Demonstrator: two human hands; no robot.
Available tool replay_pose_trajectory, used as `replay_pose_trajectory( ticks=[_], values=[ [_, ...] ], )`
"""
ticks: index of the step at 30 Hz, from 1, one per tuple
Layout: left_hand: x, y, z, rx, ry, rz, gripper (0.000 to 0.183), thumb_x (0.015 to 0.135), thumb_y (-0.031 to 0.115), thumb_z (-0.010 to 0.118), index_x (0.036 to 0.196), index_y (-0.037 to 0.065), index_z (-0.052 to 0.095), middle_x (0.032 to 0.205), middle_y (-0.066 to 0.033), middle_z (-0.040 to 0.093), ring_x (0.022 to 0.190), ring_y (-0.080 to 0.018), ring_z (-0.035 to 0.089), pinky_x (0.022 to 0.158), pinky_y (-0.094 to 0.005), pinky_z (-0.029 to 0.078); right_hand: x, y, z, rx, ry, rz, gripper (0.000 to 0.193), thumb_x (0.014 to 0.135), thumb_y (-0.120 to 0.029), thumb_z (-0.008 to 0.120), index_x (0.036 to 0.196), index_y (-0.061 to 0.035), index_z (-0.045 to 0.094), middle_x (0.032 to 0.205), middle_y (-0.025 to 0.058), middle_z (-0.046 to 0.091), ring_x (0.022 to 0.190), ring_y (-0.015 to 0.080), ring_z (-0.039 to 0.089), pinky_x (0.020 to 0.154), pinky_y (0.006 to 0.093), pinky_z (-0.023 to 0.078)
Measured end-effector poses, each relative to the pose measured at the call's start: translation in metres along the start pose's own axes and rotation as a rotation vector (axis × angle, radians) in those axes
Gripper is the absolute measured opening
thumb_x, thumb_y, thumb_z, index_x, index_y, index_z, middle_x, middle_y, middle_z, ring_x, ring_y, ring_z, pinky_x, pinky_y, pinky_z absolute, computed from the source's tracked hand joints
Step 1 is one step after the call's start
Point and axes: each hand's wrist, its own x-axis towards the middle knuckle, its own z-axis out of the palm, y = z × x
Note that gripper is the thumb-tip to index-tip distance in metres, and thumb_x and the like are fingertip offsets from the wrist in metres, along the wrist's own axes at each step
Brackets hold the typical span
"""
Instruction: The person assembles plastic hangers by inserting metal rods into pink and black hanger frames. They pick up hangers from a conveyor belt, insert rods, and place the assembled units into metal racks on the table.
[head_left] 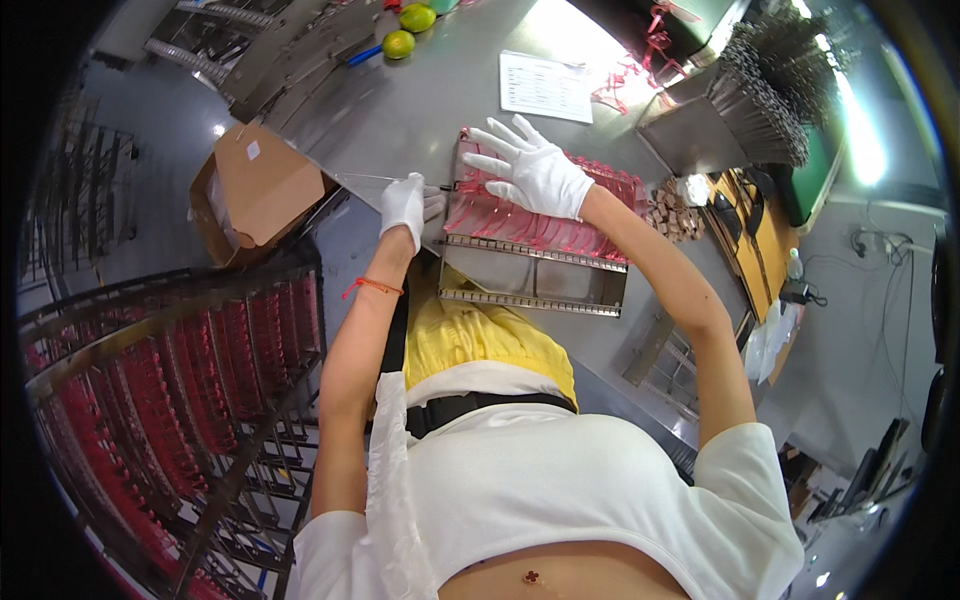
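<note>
From the head view, here's the left hand (408, 208), white-gloved, fingers curled closed on a thin metal rod (370, 178); that rod runs out leftward over the table edge, and the hand sits right at the left end of a metal frame (535, 300); over on the other side, the right hand (530, 172), gloved too, is wide open, fingers fanned out above the rows of pink pieces (480, 222); whether its palm presses on them, I cannot tell; those pink pieces lie slanted in close rows on the upper part of the frame, in front of the person, on the grey metal table (450, 100); beyond them, a printed sheet (546, 87) lies flat, with two green-yellow fruits (398, 44) and a blue pen (362, 56) farther left; on the right, a metal bin (685, 130) holds a thick bundle of rods (760, 110), small brown pieces (675, 212) heaped near it; off to the left, an open cardboard box (268, 185); below that, a rack (215, 500) loaded with rows of red pieces (200, 375).
</note>
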Motion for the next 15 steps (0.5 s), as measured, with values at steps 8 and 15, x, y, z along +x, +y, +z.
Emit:
replay_pose_trajectory(
  ticks=[8,15],
  values=[
    [0.014,0.022,-0.062,-0.177,-0.209,0.075,0.029,0.106,0.034,0.043,0.098,0.010,0.056,0.073,0.0004,0.054,0.060,-0.0102,0.052,0.052,-0.0228,0.044,-0.041,0.032,-0.010,0.018,-0.014,0.058,0.054,0.095,-0.041,0.051,0.143,-0.0159,0.047,0.151,0.0119,0.040,0.143,0.0346,0.032,0.119,0.0530,0.017],
    [0.019,0.020,-0.064,-0.143,-0.179,0.110,0.031,0.104,0.037,0.048,0.098,0.008,0.057,0.076,-0.0015,0.057,0.062,-0.0113,0.055,0.055,-0.0221,0.047,-0.039,0.026,-0.005,0.032,0.015,0.077,0.057,0.096,-0.053,0.045,0.145,-0.0232,0.047,0.156,0.0068,0.034,0.146,0.0311,0.027,0.121,0.0512,0.013]
  ],
)
